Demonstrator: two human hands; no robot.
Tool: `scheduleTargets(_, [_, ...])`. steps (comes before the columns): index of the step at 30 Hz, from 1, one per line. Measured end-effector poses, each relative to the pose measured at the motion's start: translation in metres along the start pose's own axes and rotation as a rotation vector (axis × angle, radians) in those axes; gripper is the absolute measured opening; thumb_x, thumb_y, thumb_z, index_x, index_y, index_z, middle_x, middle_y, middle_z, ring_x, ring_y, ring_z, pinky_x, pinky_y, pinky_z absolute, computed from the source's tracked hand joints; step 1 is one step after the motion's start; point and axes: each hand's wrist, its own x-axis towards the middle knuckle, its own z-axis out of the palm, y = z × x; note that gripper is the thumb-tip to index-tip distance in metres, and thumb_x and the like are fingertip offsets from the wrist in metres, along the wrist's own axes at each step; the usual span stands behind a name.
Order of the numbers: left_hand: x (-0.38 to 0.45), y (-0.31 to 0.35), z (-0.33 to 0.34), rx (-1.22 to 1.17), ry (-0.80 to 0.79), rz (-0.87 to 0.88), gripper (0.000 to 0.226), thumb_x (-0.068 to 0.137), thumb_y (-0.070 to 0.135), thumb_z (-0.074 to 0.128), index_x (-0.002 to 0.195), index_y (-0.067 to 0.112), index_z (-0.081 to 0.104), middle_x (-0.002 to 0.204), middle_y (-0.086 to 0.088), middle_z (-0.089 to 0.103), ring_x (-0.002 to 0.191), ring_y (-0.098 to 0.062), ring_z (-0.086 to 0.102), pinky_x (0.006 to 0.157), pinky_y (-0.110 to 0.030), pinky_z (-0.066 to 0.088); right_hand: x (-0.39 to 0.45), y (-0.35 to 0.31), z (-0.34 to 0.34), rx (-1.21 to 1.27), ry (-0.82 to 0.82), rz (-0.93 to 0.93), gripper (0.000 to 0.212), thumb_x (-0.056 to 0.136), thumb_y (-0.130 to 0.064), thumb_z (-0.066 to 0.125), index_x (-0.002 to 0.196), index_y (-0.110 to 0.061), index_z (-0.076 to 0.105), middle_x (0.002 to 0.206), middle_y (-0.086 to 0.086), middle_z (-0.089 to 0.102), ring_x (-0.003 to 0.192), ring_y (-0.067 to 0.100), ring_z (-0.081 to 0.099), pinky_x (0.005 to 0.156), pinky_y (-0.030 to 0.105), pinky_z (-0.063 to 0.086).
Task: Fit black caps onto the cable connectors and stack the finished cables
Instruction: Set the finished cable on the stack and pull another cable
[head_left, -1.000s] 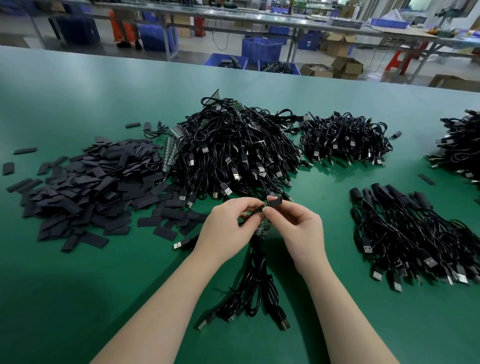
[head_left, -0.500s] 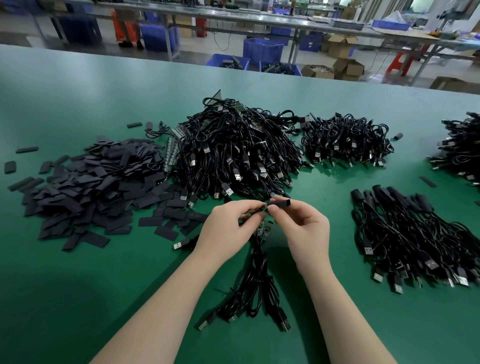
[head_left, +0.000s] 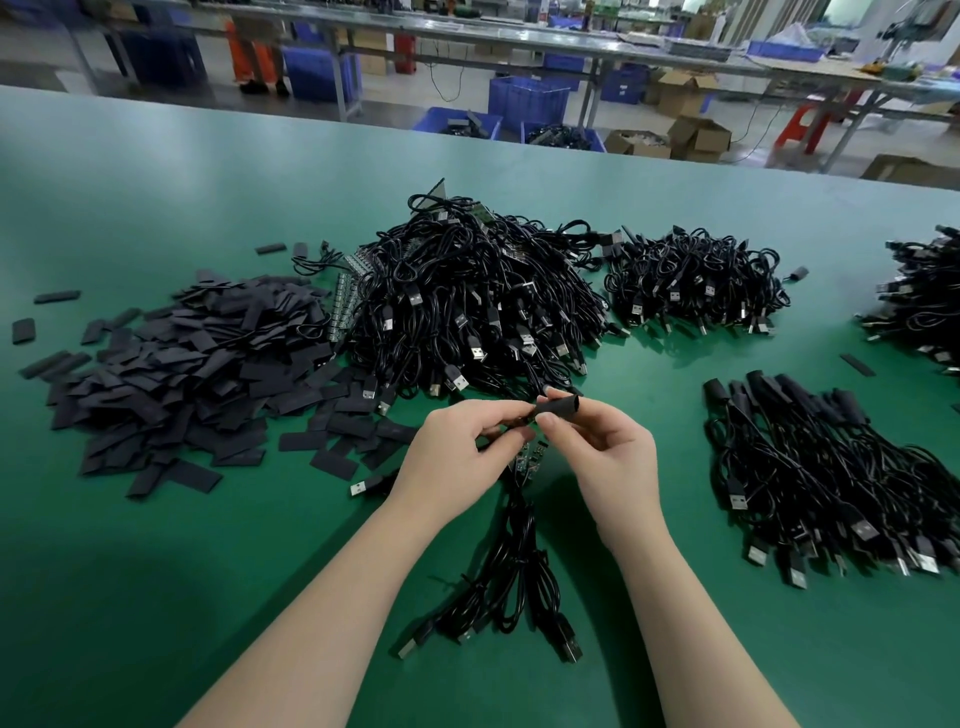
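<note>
My right hand (head_left: 608, 457) pinches a black cap (head_left: 557, 404), a short tube lying sideways above the table. My left hand (head_left: 457, 457) pinches the end of a black cable right at the cap's left opening. A small bunch of cables (head_left: 511, 577) hangs down from my hands and rests on the green table, USB plugs toward me. A heap of flat black caps (head_left: 176, 374) lies at the left. A big pile of uncapped cables (head_left: 467, 306) sits behind my hands. Capped cables (head_left: 831, 467) are stacked at the right.
A smaller cable pile (head_left: 696, 280) lies behind right, and another (head_left: 919, 306) at the far right edge. Loose caps (head_left: 23, 330) are scattered at the left. The green table (head_left: 156, 597) ends at a far edge, with blue bins (head_left: 527, 98) and benches beyond.
The cap in my right hand has turned from end-on to lying sideways and has shifted a little to the right. My left hand keeps its pinch on the cable end.
</note>
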Motion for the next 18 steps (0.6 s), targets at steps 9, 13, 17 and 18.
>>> scheduleTargets(9, [-0.0003,0.0002,0.0007,-0.012,-0.012,0.014,0.028,0.089,0.028,0.068,0.113,0.041,0.07,0.104,0.021,0.07,0.099,-0.001,0.064,0.086,-0.034,0.055,0.0013,-0.0031,-0.0023,-0.039,0.003,-0.001,0.027,0.082,-0.006,0.077,0.081,-0.033,0.079,0.086,-0.012,0.077,0.076,0.002,0.067,0.071,0.013,0.052])
scheduleTargets(13, [-0.0015,0.0028,-0.0013,-0.016,-0.006,0.029,0.026,0.087,0.034,0.067,0.11,0.046,0.068,0.102,0.025,0.069,0.096,0.002,0.064,0.084,-0.031,0.055,0.0014,-0.0022,-0.0037,-0.091,-0.009,0.018,0.024,0.081,-0.015,0.079,0.085,-0.039,0.079,0.096,0.011,0.071,0.076,0.013,0.059,0.073,0.02,0.051])
scheduleTargets(17, [-0.0031,0.0083,0.0004,0.01,0.025,-0.022,0.032,0.083,0.047,0.066,0.113,0.052,0.062,0.101,0.025,0.069,0.096,0.009,0.063,0.086,-0.029,0.055,0.0023,-0.001,-0.0067,-0.114,-0.045,0.073,0.018,0.082,-0.021,0.08,0.089,-0.038,0.079,0.099,0.013,0.072,0.081,0.017,0.059,0.078,0.03,0.051])
scheduleTargets(18, [-0.0031,0.0088,0.0005,0.008,0.038,-0.039,0.034,0.082,0.048,0.067,0.115,0.05,0.063,0.101,0.024,0.07,0.096,0.01,0.062,0.087,-0.03,0.055,0.0018,-0.0004,-0.006,-0.11,-0.053,0.077,0.018,0.082,-0.02,0.08,0.089,-0.037,0.079,0.097,0.011,0.073,0.082,0.016,0.061,0.078,0.028,0.053])
